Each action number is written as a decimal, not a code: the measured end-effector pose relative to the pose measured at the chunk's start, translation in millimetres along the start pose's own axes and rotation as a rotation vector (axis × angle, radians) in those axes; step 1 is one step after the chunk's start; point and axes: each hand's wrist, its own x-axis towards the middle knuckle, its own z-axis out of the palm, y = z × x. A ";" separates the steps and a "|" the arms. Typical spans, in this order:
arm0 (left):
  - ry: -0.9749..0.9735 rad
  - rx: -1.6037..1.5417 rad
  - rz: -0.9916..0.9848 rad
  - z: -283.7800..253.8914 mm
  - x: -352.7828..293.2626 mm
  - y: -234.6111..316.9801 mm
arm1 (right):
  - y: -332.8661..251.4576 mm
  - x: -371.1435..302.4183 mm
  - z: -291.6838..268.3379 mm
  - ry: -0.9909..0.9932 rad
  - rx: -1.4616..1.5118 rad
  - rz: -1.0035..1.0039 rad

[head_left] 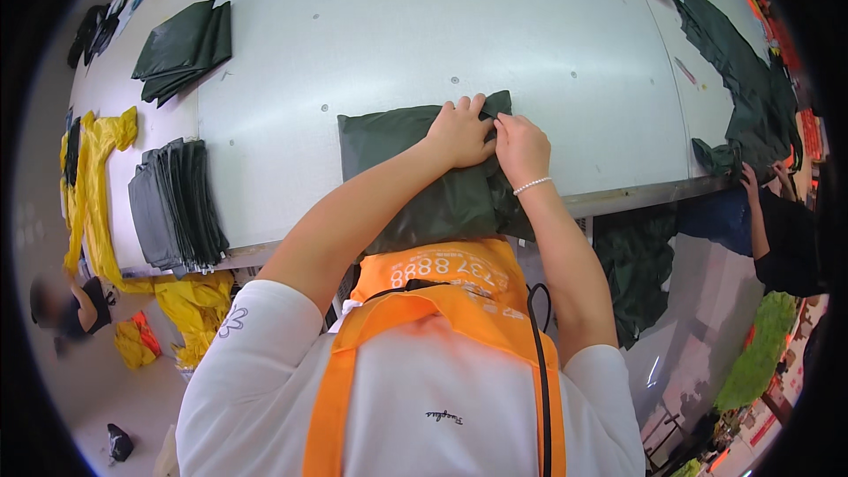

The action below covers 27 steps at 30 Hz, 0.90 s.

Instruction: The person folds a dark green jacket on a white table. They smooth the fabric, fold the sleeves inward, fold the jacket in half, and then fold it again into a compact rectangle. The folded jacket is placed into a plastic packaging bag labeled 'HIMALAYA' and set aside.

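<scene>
A dark green folded piece of smooth, coated-looking fabric (pixel 380 137) lies at the near edge of the table, its lower part hanging toward my body. My left hand (pixel 461 134) rests on its upper right part, fingers bent over the cloth and thumb toward the right hand. Close beside it, my right hand (pixel 523 148) pinches the fabric near its right edge, fingers curled. A small flap sticks up between the two hands. The fingertips are partly hidden, and the fabric's lower side lies partly under my left forearm.
On the left are a stack of dark folded pieces (pixel 177 203), a dark green bundle (pixel 185 49) and yellow garments (pixel 93 185). Dark green cloth (pixel 733 62) runs along the right side, where another person's hands (pixel 751 181) touch it. More green fabric (pixel 634 274) hangs below the table edge.
</scene>
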 end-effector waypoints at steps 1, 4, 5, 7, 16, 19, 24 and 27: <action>-0.012 -0.042 0.037 -2.0 -1.2 -5.8 | 3.2 -3.0 0.5 0.029 0.013 -0.015; -0.031 -0.432 0.147 -37.0 -18.8 -24.1 | 17.5 -5.5 -8.6 0.066 0.014 0.000; 0.061 -0.310 0.115 -43.9 -31.2 -28.4 | 21.1 -9.7 -13.2 0.062 -0.002 0.023; 0.152 -0.102 0.024 -29.6 -53.4 -31.6 | 10.0 -9.5 -12.4 0.066 -0.006 -0.039; 0.091 0.161 -0.062 12.6 -39.9 -20.5 | -48.3 13.7 23.4 -0.307 -0.331 -0.167; -0.021 0.060 -0.065 1.0 -38.9 -19.6 | -33.8 11.7 22.4 -0.324 -0.192 -0.115; 0.197 -0.124 0.003 9.6 -40.9 -8.0 | -22.1 17.6 5.7 -0.243 -0.100 0.136; 0.100 0.035 -0.069 14.6 -28.4 1.1 | -28.7 22.0 9.8 -0.087 -0.083 -0.073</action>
